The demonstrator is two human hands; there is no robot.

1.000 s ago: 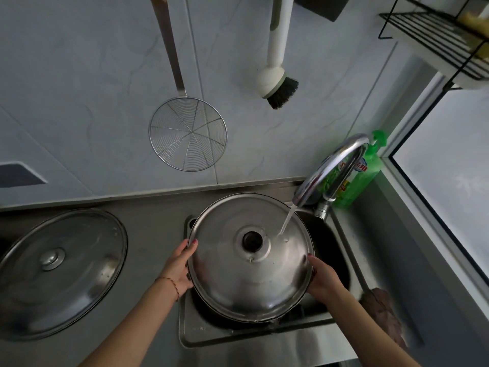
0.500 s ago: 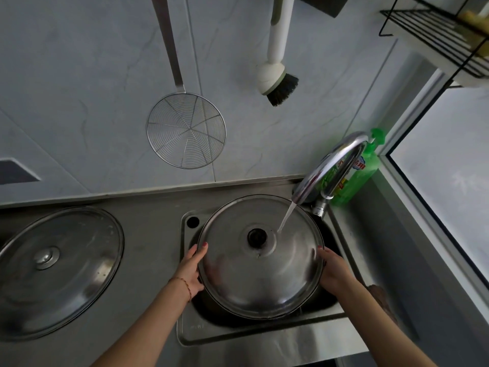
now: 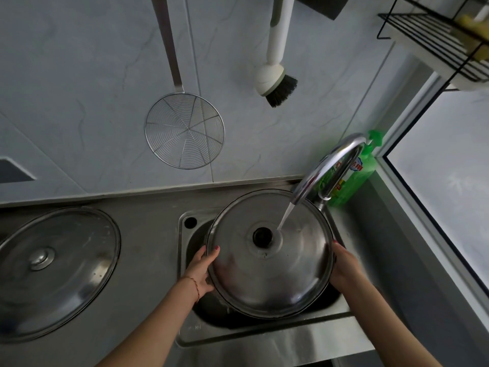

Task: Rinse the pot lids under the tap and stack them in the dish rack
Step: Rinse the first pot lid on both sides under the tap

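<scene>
A: Well, any readable writing?
B: Only blurred characters on the green detergent bottle (image 3: 356, 178), half hidden behind the tap (image 3: 325, 173).
A: And the lid?
B: The steel lid (image 3: 270, 252) sits over the sink (image 3: 185, 229) under the stream, left hand (image 3: 202, 271) and right hand (image 3: 344, 268) gripping opposite rims; right fingertips hidden.

dim grey scene, daylight from window (image 3: 447, 181) at right, soft glare on lid (image 3: 270, 271), wide-angle bending at edges
</scene>
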